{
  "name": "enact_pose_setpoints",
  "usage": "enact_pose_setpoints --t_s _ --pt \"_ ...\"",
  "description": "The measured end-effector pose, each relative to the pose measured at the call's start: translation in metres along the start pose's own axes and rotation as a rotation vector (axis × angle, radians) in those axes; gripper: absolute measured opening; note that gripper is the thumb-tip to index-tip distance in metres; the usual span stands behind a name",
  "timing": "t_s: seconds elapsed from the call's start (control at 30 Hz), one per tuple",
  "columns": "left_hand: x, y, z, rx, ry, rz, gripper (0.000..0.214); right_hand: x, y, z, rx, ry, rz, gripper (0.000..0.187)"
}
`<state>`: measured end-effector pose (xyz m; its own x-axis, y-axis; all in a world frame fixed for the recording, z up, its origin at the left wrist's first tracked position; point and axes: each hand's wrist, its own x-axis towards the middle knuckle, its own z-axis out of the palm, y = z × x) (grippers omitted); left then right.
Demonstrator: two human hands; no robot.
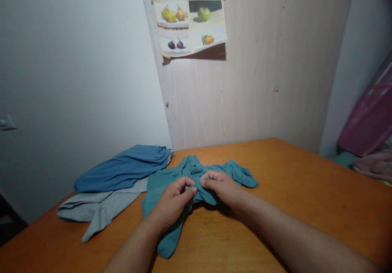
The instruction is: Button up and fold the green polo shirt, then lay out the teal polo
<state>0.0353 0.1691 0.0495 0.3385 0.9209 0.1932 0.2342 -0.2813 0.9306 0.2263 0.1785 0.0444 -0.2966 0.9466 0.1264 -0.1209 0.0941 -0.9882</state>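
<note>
A crumpled teal long-sleeved garment (159,187) lies on the orange-brown table in front of me. One sleeve hangs toward the near edge on the left, and another part stretches out to the right. My left hand (177,197) pinches the cloth between thumb and fingers near its middle. Close beside it, my right hand (222,187) also grips the fabric, thumb pressed against curled fingers. The cloth between the two hands is slightly raised and bunched. What lies under the fingers is partly hidden.
To the left, a folded blue garment (122,168) rests on a grey garment (101,209), touching the teal one. The wooden table (306,195) meets the back wall. A fruit picture sheet (190,27) hangs there. Pink items (367,117) stand at the far right.
</note>
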Motion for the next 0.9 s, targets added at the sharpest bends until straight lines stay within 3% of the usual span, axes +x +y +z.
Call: enact_pose_setpoints --t_s 0.33,0.6,0.67,0.8,0.83,0.9 --pt "0.0 -0.003 0.0 -0.072 -0.011 -0.066 0.029 0.009 0.004 -0.012 -0.144 0.087 -0.039 0.009" --pt "-0.004 0.011 -0.002 0.035 0.04 -0.034 0.015 0.014 0.008 -0.013 -0.136 0.125 -0.063 0.011" --pt "-0.004 0.011 -0.004 0.096 0.103 0.008 0.015 0.013 0.007 -0.013 -0.235 0.181 -0.151 0.012" --pt "-0.001 0.007 -0.006 0.074 0.17 -0.016 0.021 -0.003 -0.004 -0.006 -0.662 0.377 -0.524 0.015" --pt "-0.001 0.006 -0.006 0.058 0.191 -0.025 0.022 -0.009 -0.007 -0.003 -0.726 0.392 -0.601 0.015" --pt "0.0 0.004 -0.006 0.06 0.239 -0.01 0.021 -0.02 -0.01 0.006 -0.775 0.304 -0.662 0.009"
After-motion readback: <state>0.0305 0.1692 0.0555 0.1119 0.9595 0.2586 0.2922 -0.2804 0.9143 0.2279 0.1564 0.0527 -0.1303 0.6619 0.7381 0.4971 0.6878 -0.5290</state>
